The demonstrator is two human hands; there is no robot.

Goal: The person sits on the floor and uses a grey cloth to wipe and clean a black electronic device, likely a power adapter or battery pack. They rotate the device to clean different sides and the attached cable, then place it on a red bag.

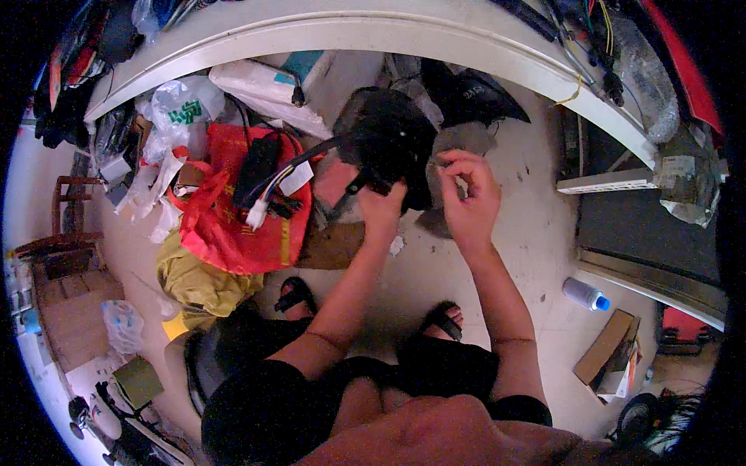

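Note:
My left hand [382, 207] grips the lower edge of a black plastic housing [387, 137], whose exact kind I cannot tell. From the housing's left side runs a black-sleeved wiring harness [312, 152]. Thin coloured wires leave the sleeve and end in a white plug connector [256, 214] above a red bag [221, 233]. Just right of the housing, my right hand [473, 195] is raised with thumb and forefinger curled towards each other. Whether something small sits between those fingertips is too blurred to tell.
A white bench edge [373, 32] curves across the top. Plastic bags [183, 110], a white wrapped package [271, 96] and a yellow bag [201, 276] crowd the left. At right lie a spray can [583, 293] and an open cardboard box [606, 355].

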